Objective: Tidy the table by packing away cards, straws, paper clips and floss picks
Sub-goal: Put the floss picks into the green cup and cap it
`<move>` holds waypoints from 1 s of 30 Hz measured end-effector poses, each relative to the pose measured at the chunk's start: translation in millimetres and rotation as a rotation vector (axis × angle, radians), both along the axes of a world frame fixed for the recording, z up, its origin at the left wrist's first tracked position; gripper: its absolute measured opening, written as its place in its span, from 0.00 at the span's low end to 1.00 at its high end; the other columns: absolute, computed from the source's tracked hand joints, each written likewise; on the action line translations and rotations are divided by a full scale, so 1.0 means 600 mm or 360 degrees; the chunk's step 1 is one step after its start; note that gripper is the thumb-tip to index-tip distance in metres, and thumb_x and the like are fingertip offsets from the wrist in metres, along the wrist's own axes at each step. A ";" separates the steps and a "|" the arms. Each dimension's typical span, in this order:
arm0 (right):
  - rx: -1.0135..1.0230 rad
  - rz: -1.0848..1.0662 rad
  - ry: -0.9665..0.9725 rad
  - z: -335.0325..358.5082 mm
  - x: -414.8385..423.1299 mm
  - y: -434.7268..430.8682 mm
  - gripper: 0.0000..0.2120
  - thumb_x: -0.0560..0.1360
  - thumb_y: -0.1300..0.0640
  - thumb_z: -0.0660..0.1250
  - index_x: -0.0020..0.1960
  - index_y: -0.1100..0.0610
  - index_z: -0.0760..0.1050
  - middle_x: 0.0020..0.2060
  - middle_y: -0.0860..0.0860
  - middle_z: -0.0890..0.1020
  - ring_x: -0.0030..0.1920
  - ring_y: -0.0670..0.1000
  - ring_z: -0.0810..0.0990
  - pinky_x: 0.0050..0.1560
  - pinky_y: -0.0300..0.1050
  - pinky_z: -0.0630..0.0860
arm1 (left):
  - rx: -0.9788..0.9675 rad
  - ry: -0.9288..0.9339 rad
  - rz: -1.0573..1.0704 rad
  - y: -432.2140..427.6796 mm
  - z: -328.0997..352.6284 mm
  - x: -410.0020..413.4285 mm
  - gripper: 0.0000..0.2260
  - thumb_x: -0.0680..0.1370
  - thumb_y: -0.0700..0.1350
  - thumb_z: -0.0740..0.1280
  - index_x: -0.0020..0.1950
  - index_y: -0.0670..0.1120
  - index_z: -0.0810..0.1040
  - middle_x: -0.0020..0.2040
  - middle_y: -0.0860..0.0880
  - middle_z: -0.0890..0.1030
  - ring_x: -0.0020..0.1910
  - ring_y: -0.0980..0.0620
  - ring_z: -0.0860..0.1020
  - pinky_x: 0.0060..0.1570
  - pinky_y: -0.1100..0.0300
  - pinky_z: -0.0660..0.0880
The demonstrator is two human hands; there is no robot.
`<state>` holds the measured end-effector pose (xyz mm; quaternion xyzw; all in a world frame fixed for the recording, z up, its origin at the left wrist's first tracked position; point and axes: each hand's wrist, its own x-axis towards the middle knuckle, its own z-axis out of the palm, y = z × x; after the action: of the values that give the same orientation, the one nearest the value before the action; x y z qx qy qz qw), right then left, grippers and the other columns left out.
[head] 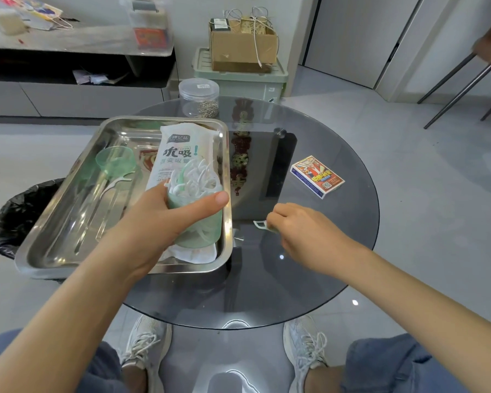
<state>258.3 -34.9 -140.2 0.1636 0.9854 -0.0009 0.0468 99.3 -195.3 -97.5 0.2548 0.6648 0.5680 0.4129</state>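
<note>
Left hand [165, 219]: fingers and thumb wrapped round the green cup [199, 234], held over the near right corner of the tray [77, 222].
Green cup: open-topped, crammed with white floss picks [193, 180]; thin translucent plastic, judged light and easy to squash, so grip the wall low and gently.
Right hand [304, 231]: fingertips pinching one floss pick [259, 224] by its handle end, bow head pointing to 9 o'clock, just right of the tray rim, low over the glass table [323, 251].
Floss pick: tiny, featherweight, stiff but springy; slick on glass. The handle is the sensible hold, since the bow end would snag on the others.
Loose pick [115, 184]: lies in the tray at 9 o'clock, beside the green lid [115, 161].
Straw packet [179, 154]: soft white bag lying in the tray, under the cup.
Card box [318, 177]: at 2 o'clock on the table, rigid; take by the long sides.
Paper-clip jar [199, 99]: at 11 o'clock, lidded.
Risk: an overfull cup may shed picks if tilted.
</note>
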 end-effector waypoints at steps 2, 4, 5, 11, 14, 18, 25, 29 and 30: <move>-0.0005 -0.0053 0.0011 0.011 0.009 -0.005 0.07 0.77 0.62 0.59 0.54 0.58 0.72 0.52 0.52 0.74 0.46 0.54 0.73 0.38 0.45 0.68 | 0.0014 -0.0007 -0.0012 -0.001 0.002 -0.001 0.34 0.53 0.57 0.77 0.57 0.46 0.78 0.50 0.49 0.85 0.49 0.50 0.83 0.55 0.51 0.76; 0.0012 -0.0150 0.0066 0.022 0.015 -0.011 0.09 0.79 0.57 0.57 0.57 0.56 0.71 0.54 0.51 0.73 0.48 0.54 0.75 0.42 0.46 0.72 | 0.0031 -0.0018 -0.0023 -0.002 0.003 -0.001 0.33 0.53 0.57 0.76 0.56 0.47 0.79 0.49 0.49 0.85 0.49 0.51 0.83 0.53 0.53 0.76; 0.0017 -0.0212 0.0068 0.027 0.015 -0.013 0.10 0.80 0.55 0.58 0.59 0.56 0.70 0.55 0.51 0.73 0.50 0.54 0.75 0.44 0.46 0.73 | 0.0033 -0.0013 -0.0030 -0.001 0.004 0.000 0.33 0.54 0.57 0.76 0.56 0.47 0.79 0.49 0.50 0.85 0.49 0.51 0.83 0.53 0.53 0.76; 0.0030 -0.0281 -0.0237 0.023 -0.009 -0.014 0.09 0.75 0.65 0.63 0.49 0.56 0.64 0.43 0.54 0.69 0.40 0.56 0.67 0.30 0.41 0.58 | 0.0017 0.0009 -0.0072 0.001 0.004 0.003 0.33 0.54 0.58 0.76 0.57 0.48 0.79 0.50 0.50 0.85 0.50 0.51 0.83 0.55 0.52 0.76; 0.0138 -0.0182 -0.0300 0.018 -0.025 -0.014 0.13 0.72 0.69 0.64 0.47 0.57 0.61 0.35 0.51 0.63 0.31 0.50 0.61 0.27 0.41 0.54 | 0.0008 0.0008 -0.0066 0.002 0.003 0.003 0.34 0.53 0.59 0.76 0.57 0.49 0.79 0.50 0.50 0.85 0.50 0.51 0.83 0.57 0.51 0.76; 0.0209 -0.0091 -0.0342 0.019 -0.039 -0.008 0.15 0.71 0.70 0.63 0.45 0.57 0.58 0.32 0.51 0.60 0.29 0.48 0.59 0.26 0.41 0.53 | 0.0012 0.0033 -0.0089 0.001 0.005 0.004 0.34 0.53 0.59 0.76 0.57 0.50 0.79 0.50 0.51 0.85 0.51 0.52 0.83 0.57 0.51 0.76; 0.0221 -0.0008 -0.0251 0.015 -0.041 0.013 0.11 0.73 0.67 0.60 0.45 0.57 0.58 0.35 0.51 0.62 0.38 0.55 0.65 0.36 0.44 0.62 | 0.0027 0.0041 -0.0098 -0.001 0.005 0.002 0.33 0.54 0.60 0.76 0.57 0.50 0.79 0.49 0.51 0.85 0.50 0.51 0.83 0.57 0.50 0.76; 0.0239 0.0030 -0.0182 0.018 -0.043 0.020 0.09 0.75 0.65 0.59 0.45 0.56 0.59 0.39 0.52 0.66 0.38 0.53 0.66 0.37 0.43 0.63 | 0.0031 0.0061 -0.0097 -0.001 0.006 -0.001 0.33 0.55 0.60 0.76 0.57 0.51 0.78 0.50 0.51 0.85 0.51 0.51 0.83 0.58 0.48 0.76; 0.0226 0.0031 -0.0174 0.017 -0.043 0.022 0.08 0.75 0.65 0.58 0.45 0.56 0.60 0.40 0.52 0.67 0.38 0.53 0.67 0.37 0.43 0.64 | 0.0032 0.0059 -0.0093 0.000 0.006 -0.002 0.33 0.55 0.61 0.76 0.58 0.51 0.78 0.50 0.51 0.84 0.51 0.51 0.82 0.58 0.48 0.76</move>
<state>232.2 -21.9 -130.1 0.1566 0.9806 0.0783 0.0887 98.3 -195.5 -94.1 0.2888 0.6589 0.5575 0.4143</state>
